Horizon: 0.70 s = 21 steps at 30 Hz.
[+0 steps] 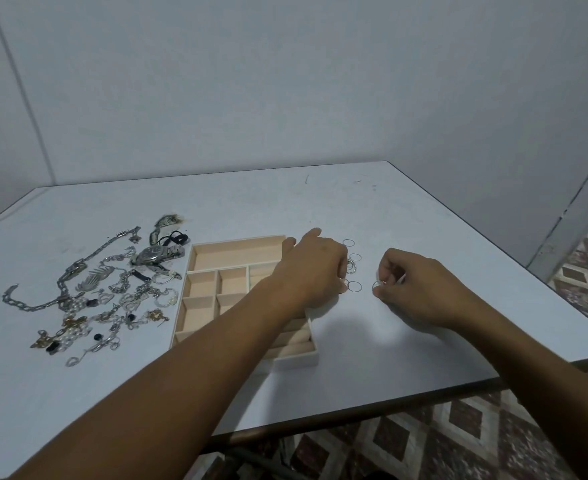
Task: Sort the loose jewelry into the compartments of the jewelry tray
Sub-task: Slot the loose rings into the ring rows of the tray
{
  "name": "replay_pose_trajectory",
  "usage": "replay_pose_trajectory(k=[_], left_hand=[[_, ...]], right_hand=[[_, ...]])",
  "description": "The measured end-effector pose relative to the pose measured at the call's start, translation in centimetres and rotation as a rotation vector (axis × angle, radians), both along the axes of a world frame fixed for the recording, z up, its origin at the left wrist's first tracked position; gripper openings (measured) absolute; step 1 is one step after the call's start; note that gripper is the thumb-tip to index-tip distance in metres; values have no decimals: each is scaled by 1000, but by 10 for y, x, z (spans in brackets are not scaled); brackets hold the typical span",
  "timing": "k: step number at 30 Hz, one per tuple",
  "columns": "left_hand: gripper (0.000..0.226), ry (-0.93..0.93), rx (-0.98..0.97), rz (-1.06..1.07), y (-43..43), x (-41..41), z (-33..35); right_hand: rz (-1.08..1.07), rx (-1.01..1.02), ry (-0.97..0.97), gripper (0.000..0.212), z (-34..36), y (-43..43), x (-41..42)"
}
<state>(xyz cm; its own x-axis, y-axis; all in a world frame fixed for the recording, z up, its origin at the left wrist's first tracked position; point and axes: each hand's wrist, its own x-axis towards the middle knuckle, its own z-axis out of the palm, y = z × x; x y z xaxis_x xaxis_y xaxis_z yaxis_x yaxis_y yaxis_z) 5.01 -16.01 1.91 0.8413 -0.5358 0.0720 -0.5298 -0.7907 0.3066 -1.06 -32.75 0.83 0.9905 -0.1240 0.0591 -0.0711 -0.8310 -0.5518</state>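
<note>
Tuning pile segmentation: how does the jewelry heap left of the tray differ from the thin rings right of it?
The jewelry heap is a mixed tangle including a wristwatch; the thin rings lie mostly separate. The heap is untouched; the right hand pinches one, the left hand is at others. Both sit on the table outside the tray.

A pale, matt wood tray point(237, 252) is seen on a smooth worktop point(320, 202), beside shiny metal jewelry point(105, 289).
</note>
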Motion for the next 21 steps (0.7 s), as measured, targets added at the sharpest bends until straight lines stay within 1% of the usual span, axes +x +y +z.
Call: replay_pose_trajectory(k=[4, 7, 13, 16, 21], left_hand=[[14, 18, -141, 37, 5, -4, 7], [15, 107, -287, 36, 18, -4, 15], [18, 120, -464, 58, 66, 1, 25], [15, 103, -517, 134, 99, 4, 25], [8, 106, -501, 214, 134, 7, 21]], right_hand=[[16, 41, -64, 11, 3, -1, -3], [36, 89, -70, 10, 8, -1, -2], [98, 268, -69, 6, 20, 19, 1], [101, 277, -71, 6, 22, 33, 6], [148, 237, -64, 4, 25, 56, 15]])
